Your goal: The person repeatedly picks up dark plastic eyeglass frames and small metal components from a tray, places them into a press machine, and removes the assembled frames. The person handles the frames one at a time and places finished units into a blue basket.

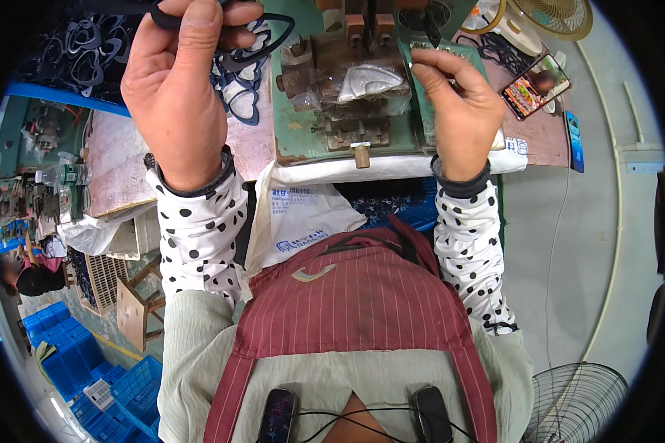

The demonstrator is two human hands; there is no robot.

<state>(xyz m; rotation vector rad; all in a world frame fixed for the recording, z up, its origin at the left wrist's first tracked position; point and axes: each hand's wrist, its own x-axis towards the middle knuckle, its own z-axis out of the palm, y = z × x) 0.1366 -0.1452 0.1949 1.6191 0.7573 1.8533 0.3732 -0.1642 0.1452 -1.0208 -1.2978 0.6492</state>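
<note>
My left hand (181, 92) is raised at the upper left, thumb and fingers closed on a dark eyeglass frame (282, 38) whose rim loop sticks out to the right. Part of that frame is cut off by the top edge of the view. My right hand (462, 111) is over a green tray (419, 111) of small metal bits, thumb and forefinger nearly together; whatever is between them is too small to make out. Between my hands stands a bench press (351, 111) with a metal fixture, a clear plastic wrap (369, 80) lying over it.
More dark frames (242, 100) lie on the table left of the press, and a blue crate (74, 55) holds several others. A phone (537, 86) with a lit screen is at the right. A wire-cage fan (576, 402) stands lower right; blue crates (66, 347) are stacked lower left.
</note>
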